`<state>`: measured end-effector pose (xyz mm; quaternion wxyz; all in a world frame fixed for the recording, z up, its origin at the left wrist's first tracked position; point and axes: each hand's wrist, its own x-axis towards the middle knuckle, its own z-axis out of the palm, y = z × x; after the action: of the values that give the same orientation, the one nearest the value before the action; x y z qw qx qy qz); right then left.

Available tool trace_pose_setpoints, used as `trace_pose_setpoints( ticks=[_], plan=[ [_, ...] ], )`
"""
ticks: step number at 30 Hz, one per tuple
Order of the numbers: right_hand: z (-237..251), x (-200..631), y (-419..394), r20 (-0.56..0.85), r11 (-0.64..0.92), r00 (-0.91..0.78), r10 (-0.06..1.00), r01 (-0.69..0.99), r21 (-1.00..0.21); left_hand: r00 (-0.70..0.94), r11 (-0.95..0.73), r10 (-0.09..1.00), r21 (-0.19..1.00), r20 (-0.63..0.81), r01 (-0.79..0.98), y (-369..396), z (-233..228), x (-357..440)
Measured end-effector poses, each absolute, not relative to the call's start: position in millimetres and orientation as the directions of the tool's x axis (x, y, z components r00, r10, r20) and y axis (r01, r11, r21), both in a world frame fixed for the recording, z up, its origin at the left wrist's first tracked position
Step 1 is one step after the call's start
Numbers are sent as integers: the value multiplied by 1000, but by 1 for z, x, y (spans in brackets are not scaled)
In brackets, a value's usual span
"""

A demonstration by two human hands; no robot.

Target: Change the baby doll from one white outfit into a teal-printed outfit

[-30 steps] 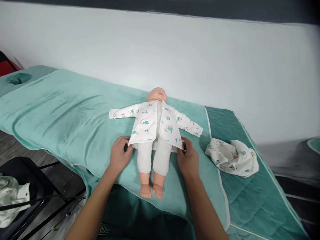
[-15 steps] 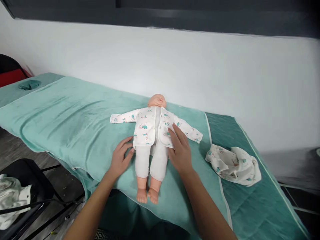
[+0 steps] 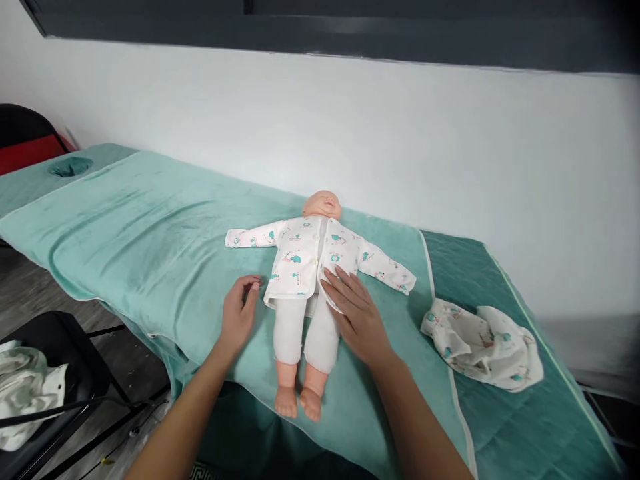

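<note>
The baby doll [image 3: 306, 293] lies face up on the green towel [image 3: 140, 233] across the massage bed [image 3: 505, 427], arms spread; the right hand [image 3: 357, 317] rests flat, fingers spread, pressing the right flap of the printed jacket [image 3: 300, 260] onto the belly, gripping nothing; the left hand [image 3: 239, 313] hovers loosely curled just beside the jacket's hem, holding nothing; to close the front well, I'd judge, keep that flap pinned flat and draw the other panel over evenly; crumpled printed trousers [image 3: 483, 343] lie well apart; no brand or writing is readable.
</note>
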<state>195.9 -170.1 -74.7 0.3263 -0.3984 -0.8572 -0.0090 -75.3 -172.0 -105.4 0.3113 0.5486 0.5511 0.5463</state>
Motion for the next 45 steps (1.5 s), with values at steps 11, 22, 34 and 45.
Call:
trace_pose_setpoints(
  ticks=[11,22,34,45],
  plan=[
    [-89,198,-167,505,416,257,824,331,-847,26,222,973,895,-231,-386,-126,-76,-51],
    [-94,200,-117,-177,-133,67,982,-423,-897,367,457,887,635,-279,-622,-74,-76,-22],
    [-94,218,-44,-91,-46,75,993,-466,-884,364,402,909,649,-201,-646,-10,-82,5],
    [-108,293,-14,-183,34,271,945,-639,-769,31,138,983,615,-182,-776,17,-82,-26]
  ],
)
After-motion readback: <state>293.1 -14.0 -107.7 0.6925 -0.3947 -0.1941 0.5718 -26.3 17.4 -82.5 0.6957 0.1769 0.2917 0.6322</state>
